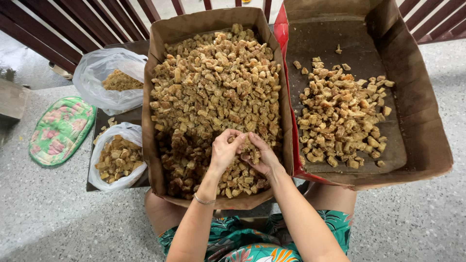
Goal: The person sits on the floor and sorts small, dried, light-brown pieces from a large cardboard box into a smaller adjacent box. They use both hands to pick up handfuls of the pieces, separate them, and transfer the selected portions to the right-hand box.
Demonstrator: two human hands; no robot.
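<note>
A cardboard box (pixel 160 34) in front of me is full of small brown, crusty chunks (pixel 213 82). Both my hands are inside it near its front. My left hand (pixel 224 151) and my right hand (pixel 262 156) are cupped together, fingers closed around a clump of the chunks held between them just above the pile. A thin bracelet (pixel 204 200) circles my left wrist. To the right lies a second, larger cardboard box (pixel 422 126) with a smaller heap of the same chunks (pixel 340 116) spread on its bottom.
Left of the full box, a dark tray (pixel 99 123) carries two clear plastic bags: one with crumbs (pixel 119 80), one with bigger pieces (pixel 118 159). A floral green mat (pixel 59 130) lies on the speckled floor (pixel 48 213). Dark red railing bars (pixel 87 22) run behind.
</note>
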